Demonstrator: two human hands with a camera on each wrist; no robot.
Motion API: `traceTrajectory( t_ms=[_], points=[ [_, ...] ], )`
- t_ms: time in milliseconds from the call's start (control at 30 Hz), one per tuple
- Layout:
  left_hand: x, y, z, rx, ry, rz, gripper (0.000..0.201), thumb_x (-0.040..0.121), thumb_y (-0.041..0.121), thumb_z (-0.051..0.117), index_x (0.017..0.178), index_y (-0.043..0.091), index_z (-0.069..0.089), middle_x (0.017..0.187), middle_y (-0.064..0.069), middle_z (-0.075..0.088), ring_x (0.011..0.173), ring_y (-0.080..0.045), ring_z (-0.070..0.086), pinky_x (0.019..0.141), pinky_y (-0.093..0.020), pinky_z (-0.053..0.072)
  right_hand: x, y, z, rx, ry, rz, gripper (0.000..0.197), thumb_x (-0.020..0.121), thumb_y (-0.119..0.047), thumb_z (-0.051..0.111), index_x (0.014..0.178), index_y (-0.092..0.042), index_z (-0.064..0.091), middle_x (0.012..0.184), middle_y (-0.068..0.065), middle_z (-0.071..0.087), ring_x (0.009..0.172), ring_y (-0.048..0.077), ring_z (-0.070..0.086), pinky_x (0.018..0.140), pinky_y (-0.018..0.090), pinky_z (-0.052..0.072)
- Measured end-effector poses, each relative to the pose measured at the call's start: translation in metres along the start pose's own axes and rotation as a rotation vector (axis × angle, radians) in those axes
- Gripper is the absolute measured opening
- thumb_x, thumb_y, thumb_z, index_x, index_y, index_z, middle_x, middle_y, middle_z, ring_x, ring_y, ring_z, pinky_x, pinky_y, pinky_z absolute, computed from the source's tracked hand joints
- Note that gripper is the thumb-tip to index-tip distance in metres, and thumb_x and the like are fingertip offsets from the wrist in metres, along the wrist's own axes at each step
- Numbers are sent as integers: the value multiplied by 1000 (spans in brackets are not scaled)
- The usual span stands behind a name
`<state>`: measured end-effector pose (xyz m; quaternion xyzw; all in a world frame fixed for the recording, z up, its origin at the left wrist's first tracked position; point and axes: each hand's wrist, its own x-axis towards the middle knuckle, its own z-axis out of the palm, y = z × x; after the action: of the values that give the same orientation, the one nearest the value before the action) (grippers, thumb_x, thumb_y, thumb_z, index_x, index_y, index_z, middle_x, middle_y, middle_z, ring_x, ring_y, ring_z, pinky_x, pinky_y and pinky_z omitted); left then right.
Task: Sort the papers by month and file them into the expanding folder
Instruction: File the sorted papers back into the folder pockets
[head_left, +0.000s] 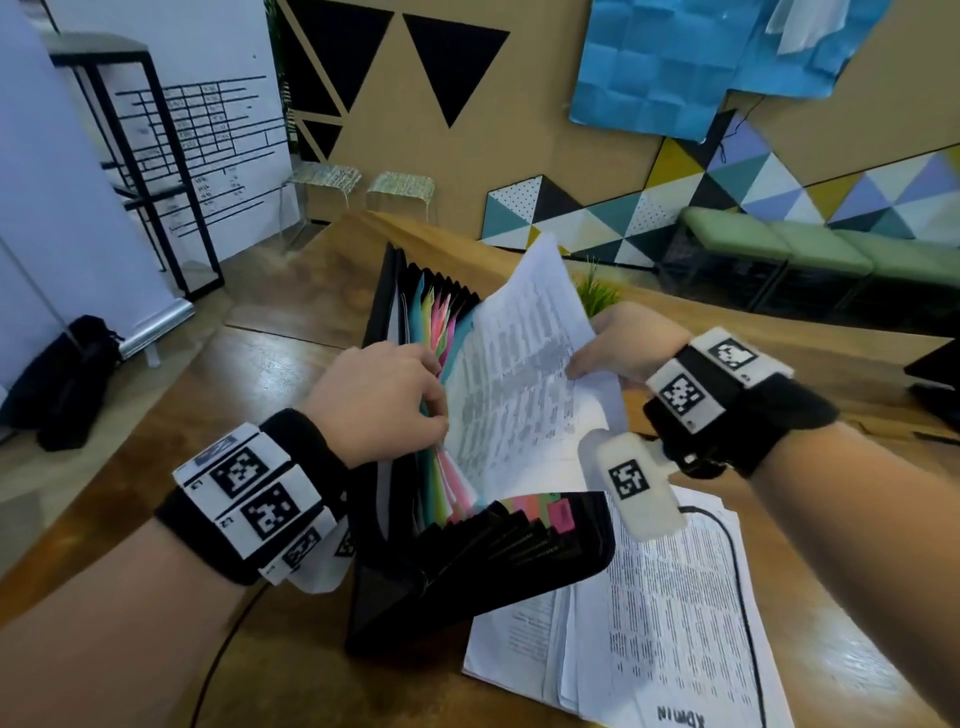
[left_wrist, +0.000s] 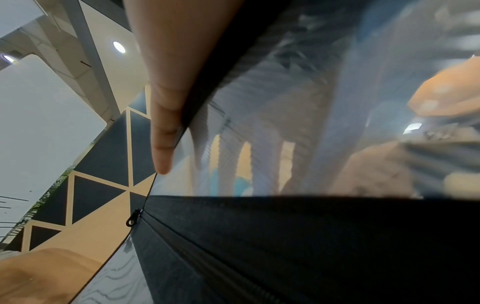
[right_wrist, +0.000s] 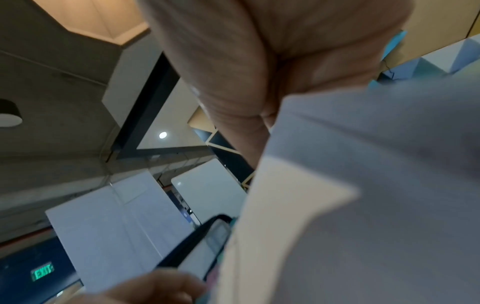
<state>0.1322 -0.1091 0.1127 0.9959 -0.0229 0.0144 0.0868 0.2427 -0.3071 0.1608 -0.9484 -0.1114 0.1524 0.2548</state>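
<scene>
A black expanding folder (head_left: 467, 551) stands open on the wooden table (head_left: 291, 364), its coloured dividers (head_left: 439, 322) fanned out. My left hand (head_left: 384, 400) reaches in from above, and its curled fingers hold a bunch of dividers back to the left. My right hand (head_left: 618, 343) pinches the right edge of a few printed sheets (head_left: 514, 374), whose lower part sits in the gap beside the dividers. In the left wrist view a finger (left_wrist: 163, 133) lies along the folder's black wall (left_wrist: 285, 236). The right wrist view shows the held sheets (right_wrist: 363, 185) close up and blurred.
A loose pile of printed papers (head_left: 675, 613) lies on the table right of the folder and partly under it. A small green plant (head_left: 597, 291) stands behind the sheets. A dark object (head_left: 935, 374) sits at the right edge. A thin cable (head_left: 223, 649) crosses the near table.
</scene>
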Motion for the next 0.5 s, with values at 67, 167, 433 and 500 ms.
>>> traceTrajectory(
  t_ms=[67,167,433,500],
  points=[
    [0,-2,0,-4,13,5,20,84,45,57,81,33,73,125,16,53,106,-9,52,86,-33,45,9,-5,18,-18,-77,-6,19,74,-10,72,88,2,69,82,10,65,71,23,61,65,29,52],
    [-4,-9,-2,-22,41,8,20,83,44,58,78,31,73,123,16,54,106,-6,51,84,-29,45,13,-15,44,-54,-154,-31,22,79,-16,71,67,-10,53,66,4,49,60,17,47,57,28,45],
    [-25,-37,-10,-126,78,-35,26,77,55,54,73,36,71,125,18,54,96,3,43,76,-21,33,-4,-36,59,188,-468,-199,10,88,-4,59,78,-6,59,57,4,54,36,7,48,35,17,38],
    [-27,-40,-11,-110,61,-42,31,75,59,49,74,37,71,124,17,54,97,1,44,77,-24,35,-9,-32,71,110,-438,-283,9,87,-8,62,95,-8,67,53,-3,58,36,5,48,37,19,39]
  ],
)
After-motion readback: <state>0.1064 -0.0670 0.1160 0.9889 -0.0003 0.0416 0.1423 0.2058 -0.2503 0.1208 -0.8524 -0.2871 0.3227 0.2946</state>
